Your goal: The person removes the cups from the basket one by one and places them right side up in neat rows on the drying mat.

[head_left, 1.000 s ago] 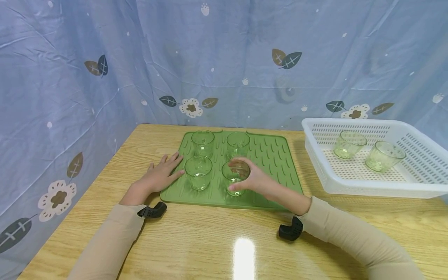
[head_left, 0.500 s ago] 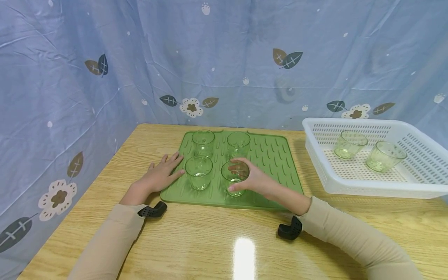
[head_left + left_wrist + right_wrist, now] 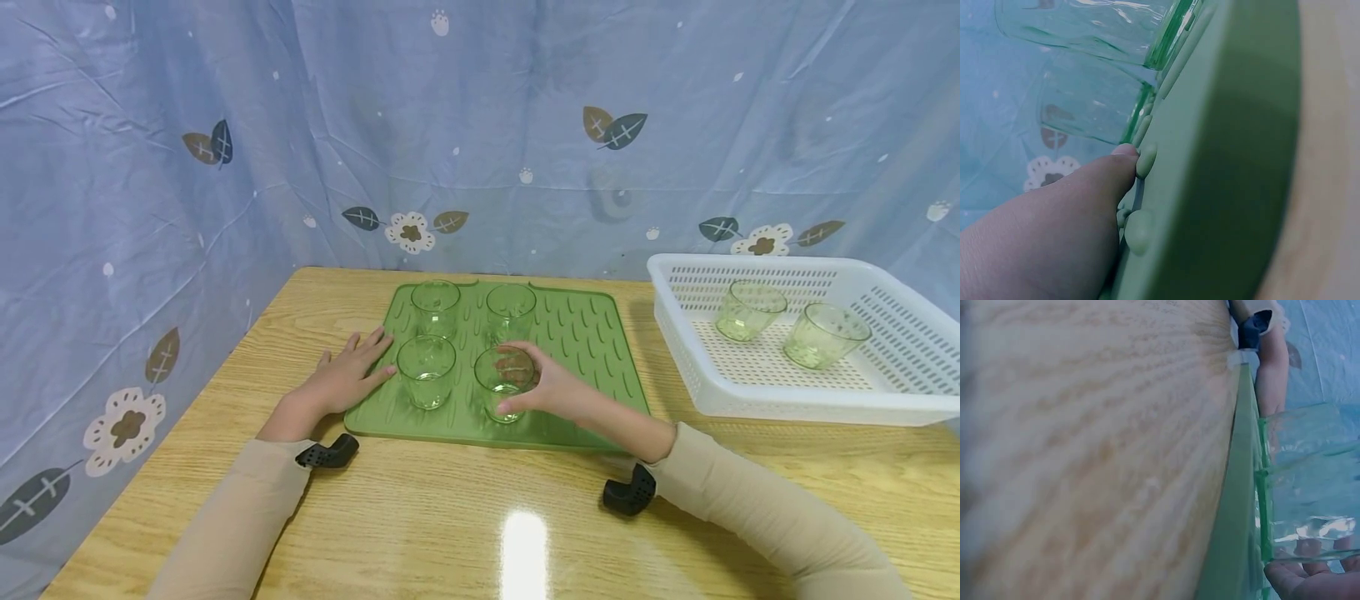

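Note:
Four-sided rows of clear green drinking glasses stand upright on a green ridged drying mat [image 3: 592, 350]. My right hand [image 3: 558, 390] curls round the front right glass [image 3: 491, 383], thumb at its near side and fingers behind, seen through it. In the right wrist view the thumb [image 3: 1288, 580] lies along that glass near its base; whether it presses firmly is unclear. My left hand [image 3: 341, 379] rests with spread fingers on the mat's left edge. Its thumb points at the front left glass [image 3: 426, 375]. Behind stand the back left glass [image 3: 435, 310] and back right glass [image 3: 512, 307].
At the right stands a white perforated plastic basket [image 3: 817, 400]. Two more green glasses, one left [image 3: 750, 310] and one right [image 3: 825, 335], lean tilted in it. A wooden table [image 3: 420, 517] bears everything, with a blue patterned curtain [image 3: 495, 125] behind and at the left.
My right hand has shifted slightly to the right, its thumb sliding the same way across the front right glass. That glass has barely moved. My left hand stays in place.

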The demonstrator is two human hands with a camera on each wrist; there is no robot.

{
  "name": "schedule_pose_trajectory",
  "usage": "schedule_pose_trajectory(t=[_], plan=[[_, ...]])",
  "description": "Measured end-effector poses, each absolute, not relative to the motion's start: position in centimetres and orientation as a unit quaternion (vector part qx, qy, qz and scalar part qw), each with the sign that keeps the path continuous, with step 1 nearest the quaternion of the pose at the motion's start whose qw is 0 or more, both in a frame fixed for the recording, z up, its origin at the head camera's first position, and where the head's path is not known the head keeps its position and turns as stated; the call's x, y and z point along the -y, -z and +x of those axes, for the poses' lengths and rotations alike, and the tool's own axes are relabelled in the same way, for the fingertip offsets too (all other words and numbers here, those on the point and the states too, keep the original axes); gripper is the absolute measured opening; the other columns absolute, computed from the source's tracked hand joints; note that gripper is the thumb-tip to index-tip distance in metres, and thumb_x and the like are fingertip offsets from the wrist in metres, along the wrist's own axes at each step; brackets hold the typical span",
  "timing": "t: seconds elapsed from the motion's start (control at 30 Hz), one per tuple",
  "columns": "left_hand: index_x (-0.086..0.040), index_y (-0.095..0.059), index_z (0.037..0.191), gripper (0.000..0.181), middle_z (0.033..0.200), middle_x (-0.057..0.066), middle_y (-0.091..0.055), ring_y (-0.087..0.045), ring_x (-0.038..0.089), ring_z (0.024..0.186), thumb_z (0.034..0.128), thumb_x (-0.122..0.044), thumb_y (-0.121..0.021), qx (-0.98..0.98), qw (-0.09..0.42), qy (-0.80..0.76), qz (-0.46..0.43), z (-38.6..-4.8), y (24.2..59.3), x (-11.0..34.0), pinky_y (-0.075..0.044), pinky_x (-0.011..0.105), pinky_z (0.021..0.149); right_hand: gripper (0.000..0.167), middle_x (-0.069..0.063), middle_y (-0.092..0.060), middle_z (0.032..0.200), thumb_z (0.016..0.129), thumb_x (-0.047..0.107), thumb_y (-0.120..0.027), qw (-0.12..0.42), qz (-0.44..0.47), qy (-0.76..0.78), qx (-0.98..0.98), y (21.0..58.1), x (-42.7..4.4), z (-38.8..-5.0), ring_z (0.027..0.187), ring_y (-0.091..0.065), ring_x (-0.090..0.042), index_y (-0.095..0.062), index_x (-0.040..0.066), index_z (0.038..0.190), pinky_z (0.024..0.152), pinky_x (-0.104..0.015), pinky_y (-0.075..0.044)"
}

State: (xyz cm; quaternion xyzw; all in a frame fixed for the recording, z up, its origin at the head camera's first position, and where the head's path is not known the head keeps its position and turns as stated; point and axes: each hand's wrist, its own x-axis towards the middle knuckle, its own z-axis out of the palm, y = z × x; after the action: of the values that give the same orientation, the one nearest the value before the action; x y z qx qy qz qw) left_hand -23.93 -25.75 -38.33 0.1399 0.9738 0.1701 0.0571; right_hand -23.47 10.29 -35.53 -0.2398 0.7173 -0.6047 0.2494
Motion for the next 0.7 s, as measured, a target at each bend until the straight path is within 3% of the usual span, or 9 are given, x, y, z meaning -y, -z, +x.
schedule_pose_trajectory(t=[0.17,0.4,0.47,0.7], plan=[[-0.012,-0.022,0.165,0.073,0.171,0.012,-0.009,-0.001,0.047,0.153,0.1089,-0.054,-0.039,-0.974,0.054,-0.169,0.14,-24.1,38.4,25.8,0.002,0.081,0.109,0.102,-0.024,-0.04,0.155,0.08,0.013,-0.09,0.229,-0.248,0.593,-0.732,35.2,-11.1,-23.5,0.135,-0.047,-0.041,-0.025,0.003,0.159,0.104,-0.047,-0.048],[-0.012,-0.022,0.165,0.073,0.171,0.012,-0.009,-0.001,0.047,0.153,0.1089,-0.055,-0.038,-0.975,0.055,-0.167,0.139,-24.1,38.5,25.8,0.002,0.081,0.109,0.098,-0.026,-0.04,0.154,0.081,0.014,-0.089,0.182,-0.279,0.574,-0.748,34.3,-12.3,-23.3,0.144,-0.037,-0.043,-0.028,-0.001,0.157,0.121,-0.052,-0.025],[-0.012,-0.022,0.165,0.073,0.171,0.012,-0.009,-0.001,0.047,0.153,0.1087,-0.055,-0.038,-0.975,0.055,-0.167,0.138,-24.1,38.5,25.8,0.002,0.081,0.109,0.097,-0.025,-0.04,0.155,0.082,0.017,-0.088,0.172,-0.286,0.568,-0.752,34.0,-12.7,-23.2,0.146,-0.034,-0.043,-0.029,0.0,0.157,0.121,-0.051,-0.023],[-0.012,-0.021,0.165,0.073,0.171,0.012,-0.009,-0.001,0.047,0.153,0.1088,-0.055,-0.038,-0.974,0.055,-0.168,0.14,-24.0,38.5,25.8,0.002,0.081,0.109,0.074,-0.023,-0.038,0.158,0.096,0.012,-0.075,0.161,-0.295,0.563,-0.755,32.8,-14.4,-22.7,0.148,-0.032,-0.04,-0.032,0.003,0.155,0.121,-0.052,-0.024]])
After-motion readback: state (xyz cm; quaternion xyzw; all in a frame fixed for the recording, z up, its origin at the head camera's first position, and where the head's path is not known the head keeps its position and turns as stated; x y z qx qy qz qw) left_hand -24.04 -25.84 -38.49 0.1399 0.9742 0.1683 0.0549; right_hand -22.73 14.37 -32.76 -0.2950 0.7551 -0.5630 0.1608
